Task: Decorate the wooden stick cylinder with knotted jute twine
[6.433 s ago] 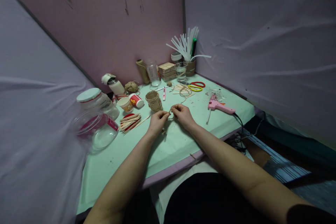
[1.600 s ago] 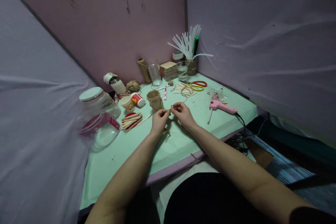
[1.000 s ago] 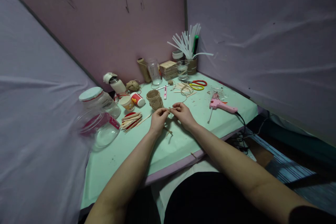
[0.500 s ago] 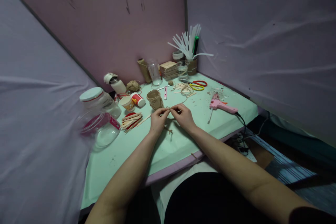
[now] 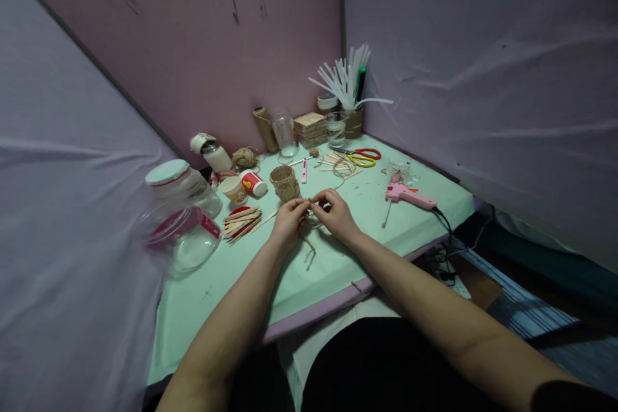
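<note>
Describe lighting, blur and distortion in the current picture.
Head view: dim light, soft shadows beneath the left hand and right hand; head view: the magenta-labelled jar looks blurred at left; head view: wide-angle stretching seems to enlarge the forearms; head view: twine between the hands is too small to make out.

Dim, diffuse light leaves faint shadow by the left hand [image 5: 290, 219], black clothing [image 5: 386, 367] at five o'clock loses detail, and wide-angle distortion stretches the right forearm [image 5: 434, 296].
</note>
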`<state>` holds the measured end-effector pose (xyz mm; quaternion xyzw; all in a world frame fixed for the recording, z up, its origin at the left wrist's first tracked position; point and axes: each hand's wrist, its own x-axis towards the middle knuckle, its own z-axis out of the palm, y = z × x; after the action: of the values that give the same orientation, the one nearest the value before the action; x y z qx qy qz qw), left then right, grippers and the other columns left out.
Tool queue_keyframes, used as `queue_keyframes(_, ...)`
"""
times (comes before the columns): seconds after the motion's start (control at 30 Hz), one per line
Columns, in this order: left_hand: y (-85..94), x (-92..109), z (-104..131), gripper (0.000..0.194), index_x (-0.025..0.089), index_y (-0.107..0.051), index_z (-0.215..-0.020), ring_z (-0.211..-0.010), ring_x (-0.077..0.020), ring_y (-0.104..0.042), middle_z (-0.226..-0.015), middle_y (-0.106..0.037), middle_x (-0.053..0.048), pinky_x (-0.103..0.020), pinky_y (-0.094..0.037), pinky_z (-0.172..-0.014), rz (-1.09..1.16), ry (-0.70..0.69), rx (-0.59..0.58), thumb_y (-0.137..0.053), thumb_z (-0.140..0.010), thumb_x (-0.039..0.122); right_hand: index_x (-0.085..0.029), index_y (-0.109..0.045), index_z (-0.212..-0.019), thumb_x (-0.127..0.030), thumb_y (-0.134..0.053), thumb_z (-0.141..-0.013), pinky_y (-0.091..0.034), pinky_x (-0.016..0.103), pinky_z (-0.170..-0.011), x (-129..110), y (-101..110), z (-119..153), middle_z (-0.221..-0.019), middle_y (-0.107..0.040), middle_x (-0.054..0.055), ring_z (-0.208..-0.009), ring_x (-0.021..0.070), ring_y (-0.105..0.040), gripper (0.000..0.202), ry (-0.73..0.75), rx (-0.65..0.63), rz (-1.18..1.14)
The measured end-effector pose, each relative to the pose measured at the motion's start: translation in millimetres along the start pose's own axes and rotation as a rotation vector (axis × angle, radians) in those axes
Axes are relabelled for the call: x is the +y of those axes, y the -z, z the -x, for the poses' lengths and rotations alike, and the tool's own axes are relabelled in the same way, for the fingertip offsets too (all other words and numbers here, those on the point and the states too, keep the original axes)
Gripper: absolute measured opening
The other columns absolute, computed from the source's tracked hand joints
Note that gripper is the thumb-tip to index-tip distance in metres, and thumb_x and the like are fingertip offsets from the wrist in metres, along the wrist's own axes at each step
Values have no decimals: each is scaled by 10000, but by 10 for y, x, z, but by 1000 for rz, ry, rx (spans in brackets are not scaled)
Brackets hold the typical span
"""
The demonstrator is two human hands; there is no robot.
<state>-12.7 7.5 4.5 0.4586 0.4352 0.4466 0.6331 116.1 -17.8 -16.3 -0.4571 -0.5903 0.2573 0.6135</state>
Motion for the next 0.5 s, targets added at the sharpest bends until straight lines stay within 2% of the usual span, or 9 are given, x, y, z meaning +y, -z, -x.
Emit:
queue_keyframes(0.1, -24, -36, 12, 299, 153, -636, -768, -515, -64, -438, -583, -535, 25, -189, -321, -468, -114, -135, 55, -759, -592, 361, -205, -604, -753, -320, -572, -786, -456, 297, -685, 24, 14, -15, -807, -584, 30, -768, 166, -556, 123, -43, 21, -16)
queue_keyframes(0.27, -16, -19, 10, 232, 156, -641, -734, -634, -108, -546, -692, -639, -10, -238, -432, -622, -223, -225, 60, -748, -569, 277, -204, -613, -720, -360, -595, -752, -445, 310, -730, 32, 23, -38, -744, -617, 10, -742, 164, -553, 161, -145, 19, -69)
queue_keyframes(0.37, -2, 10, 17, 173, 151, -651, -715, -654, -123, -560, -694, -650, -21, -254, -438, -651, -320, -269, 56, -721, -582, 237, -200, -599, -696, -402, -595, -737, -436, 292, -681, 54, 18, -47, -688, -601, -3, -693, 156, -535, 206, -226, 14, -147)
queue_keyframes(0.5, -8, 15, 30, 117, 153, -663, -695, -636, -127, -554, -682, -653, -25, -255, -426, -632, -422, -276, 37, -691, -591, 198, -207, -554, -671, -422, -586, -725, -399, 264, -559, 108, 8, -58, -580, -510, -32, -560, 129, -463, 224, -345, 100, -256)
